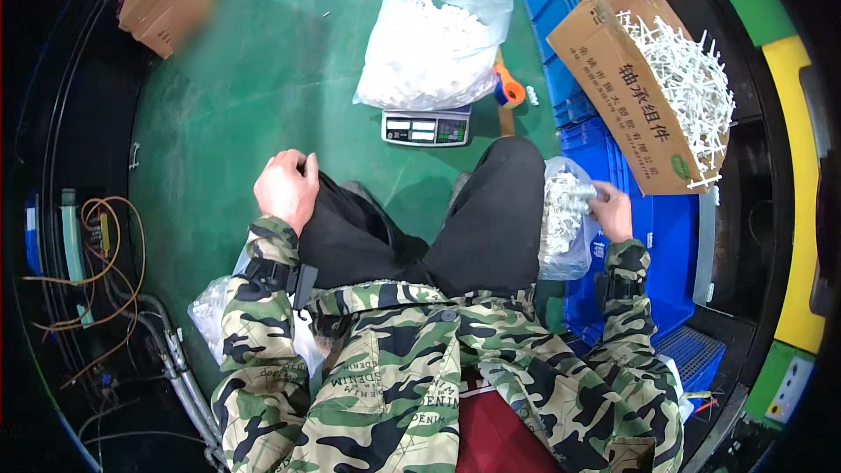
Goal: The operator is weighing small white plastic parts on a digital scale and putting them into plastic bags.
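Observation:
My left hand (287,190) rests on my left knee, its fingers curled in and nothing visible in them. Over by my right thigh, my right hand (613,212) pinches some small whitish plastic parts (576,199), slightly blurred, at a clear plastic bag (571,264). More white parts of the same sort lie inside that bag. In front of my knees a large clear bag of white plastic parts (438,44) sits on a digital scale (427,127).
A tilted cardboard box (613,96) heaped with white branched plastic pieces (683,79) rests on blue crates (561,44) at right. An orange tape dispenser (508,88) stands beside the scale. Another carton (166,4) is far left; hoses and cables (109,254) run along the left.

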A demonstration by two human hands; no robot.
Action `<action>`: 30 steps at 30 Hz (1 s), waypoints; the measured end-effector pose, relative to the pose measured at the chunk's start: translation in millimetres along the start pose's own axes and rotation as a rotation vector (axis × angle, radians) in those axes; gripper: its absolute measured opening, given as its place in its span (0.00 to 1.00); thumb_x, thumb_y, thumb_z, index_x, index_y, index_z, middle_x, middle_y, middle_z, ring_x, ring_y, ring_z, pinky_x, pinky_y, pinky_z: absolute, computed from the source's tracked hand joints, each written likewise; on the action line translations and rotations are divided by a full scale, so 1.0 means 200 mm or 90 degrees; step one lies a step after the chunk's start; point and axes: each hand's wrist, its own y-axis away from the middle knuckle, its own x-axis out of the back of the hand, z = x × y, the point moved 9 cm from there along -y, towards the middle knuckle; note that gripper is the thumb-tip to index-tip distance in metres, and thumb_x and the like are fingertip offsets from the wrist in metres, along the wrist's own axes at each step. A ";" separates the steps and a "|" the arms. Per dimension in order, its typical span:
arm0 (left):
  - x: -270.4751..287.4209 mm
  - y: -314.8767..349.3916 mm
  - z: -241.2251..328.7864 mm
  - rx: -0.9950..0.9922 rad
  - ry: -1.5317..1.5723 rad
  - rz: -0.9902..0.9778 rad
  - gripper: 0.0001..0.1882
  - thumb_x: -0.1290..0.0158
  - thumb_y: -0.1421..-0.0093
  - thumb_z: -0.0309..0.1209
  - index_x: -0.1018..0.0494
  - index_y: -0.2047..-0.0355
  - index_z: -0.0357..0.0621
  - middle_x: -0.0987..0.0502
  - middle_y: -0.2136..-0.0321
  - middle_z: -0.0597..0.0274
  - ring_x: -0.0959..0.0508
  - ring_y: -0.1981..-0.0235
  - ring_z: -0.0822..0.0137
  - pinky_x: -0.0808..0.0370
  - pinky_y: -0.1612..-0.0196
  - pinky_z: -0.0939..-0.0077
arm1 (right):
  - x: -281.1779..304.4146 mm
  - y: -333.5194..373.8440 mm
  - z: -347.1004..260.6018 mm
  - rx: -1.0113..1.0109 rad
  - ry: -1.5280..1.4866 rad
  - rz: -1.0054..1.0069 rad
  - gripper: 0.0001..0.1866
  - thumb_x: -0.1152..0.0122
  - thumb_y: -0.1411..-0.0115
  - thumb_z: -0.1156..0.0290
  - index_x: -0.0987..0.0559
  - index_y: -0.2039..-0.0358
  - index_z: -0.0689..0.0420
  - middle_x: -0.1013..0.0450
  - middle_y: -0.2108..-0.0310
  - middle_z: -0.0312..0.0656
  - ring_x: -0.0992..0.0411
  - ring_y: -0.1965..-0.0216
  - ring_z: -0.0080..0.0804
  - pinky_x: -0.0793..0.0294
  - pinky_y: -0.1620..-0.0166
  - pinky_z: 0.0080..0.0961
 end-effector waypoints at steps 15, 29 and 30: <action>0.04 0.02 -0.02 0.036 0.001 0.004 0.13 0.42 0.42 0.38 0.24 0.77 0.43 0.21 0.72 0.56 0.21 0.66 0.51 0.24 0.63 0.56 | 0.21 -0.67 -1.66 0.264 -0.329 0.238 0.20 0.33 0.46 0.70 0.19 0.54 0.66 0.19 0.67 0.43 0.23 0.68 0.23 0.25 0.63 0.21; 0.03 0.01 -0.06 0.032 0.019 0.012 0.12 0.41 0.42 0.36 0.24 0.78 0.43 0.21 0.73 0.57 0.21 0.67 0.52 0.24 0.64 0.56 | -0.59 -0.37 -0.99 -0.037 -0.548 -0.045 0.17 0.35 0.46 0.77 0.21 0.55 0.68 0.22 0.71 0.38 0.24 0.76 0.21 0.28 0.72 0.14; 0.03 0.01 -0.05 0.024 0.023 0.019 0.12 0.41 0.42 0.36 0.24 0.78 0.43 0.21 0.73 0.57 0.21 0.67 0.52 0.24 0.64 0.57 | -0.58 -0.37 -1.00 -0.008 -0.564 -0.054 0.17 0.35 0.46 0.77 0.21 0.55 0.68 0.22 0.71 0.38 0.24 0.76 0.21 0.28 0.72 0.14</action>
